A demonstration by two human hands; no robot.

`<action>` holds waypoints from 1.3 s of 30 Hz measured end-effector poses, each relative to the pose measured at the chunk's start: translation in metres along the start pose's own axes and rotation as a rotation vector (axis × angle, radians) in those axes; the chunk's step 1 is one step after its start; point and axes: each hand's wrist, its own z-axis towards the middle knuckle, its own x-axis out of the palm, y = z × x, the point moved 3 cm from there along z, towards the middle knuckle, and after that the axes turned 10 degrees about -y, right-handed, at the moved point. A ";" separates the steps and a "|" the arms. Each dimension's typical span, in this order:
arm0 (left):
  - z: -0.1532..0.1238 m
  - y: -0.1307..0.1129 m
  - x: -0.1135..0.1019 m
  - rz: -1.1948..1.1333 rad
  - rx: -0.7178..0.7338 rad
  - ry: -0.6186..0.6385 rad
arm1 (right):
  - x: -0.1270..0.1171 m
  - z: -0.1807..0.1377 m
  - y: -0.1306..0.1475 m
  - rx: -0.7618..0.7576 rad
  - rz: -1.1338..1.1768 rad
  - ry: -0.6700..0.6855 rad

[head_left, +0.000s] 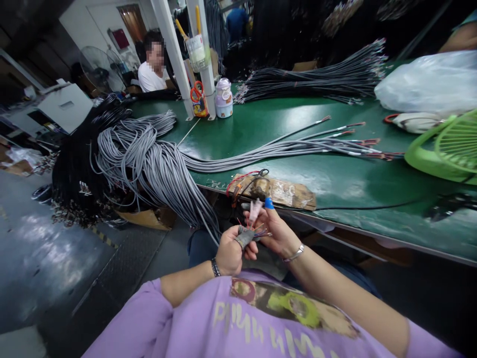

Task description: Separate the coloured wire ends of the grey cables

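Note:
My left hand is closed around the end of a grey cable, with a grey wrap on its thumb. Thin coloured wires fan out from between its fingers. Against these wires, my right hand curls its fingers from the other side; the exact contact is partly hidden. Blue tape covers one of its fingertips, and a pale pink wrap covers another finger. Just beyond both hands, a worn wooden block with a small fixture and red and black leads lies at the bench edge.
A thick bundle of grey cables hangs over the left bench edge, its stripped ends reaching right across the green bench. Black cables lie behind. A green fan, plastic bag and purple bottle stand around. A person sits beyond.

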 end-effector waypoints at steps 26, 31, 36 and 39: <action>0.002 -0.003 0.004 -0.036 0.077 -0.020 | 0.002 0.002 0.005 -0.244 -0.191 -0.187; 0.003 0.001 0.004 -0.025 0.055 -0.023 | 0.006 0.006 0.002 -0.090 -0.036 -0.170; 0.004 0.004 0.000 0.001 0.039 -0.026 | 0.007 0.010 0.000 -0.126 0.024 -0.186; 0.004 0.007 -0.003 0.014 0.045 -0.022 | 0.007 0.006 -0.001 -0.121 -0.010 -0.148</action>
